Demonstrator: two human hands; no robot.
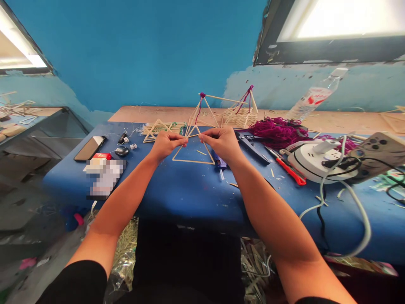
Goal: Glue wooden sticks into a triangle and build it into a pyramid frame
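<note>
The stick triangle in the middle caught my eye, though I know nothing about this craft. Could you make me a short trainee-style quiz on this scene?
1. Multiple choice: what do the left hand and the right hand both pinch?
A) the plastic bottle
B) the stick triangle
C) the black mouse

2. True or false: a red-handled tool lies on the blue tabletop, farther right in the picture than the right hand.

3. Fill in the blank: the colour of the large tangle of yarn is ____.

Key: 1. B; 2. True; 3. purple.
</note>
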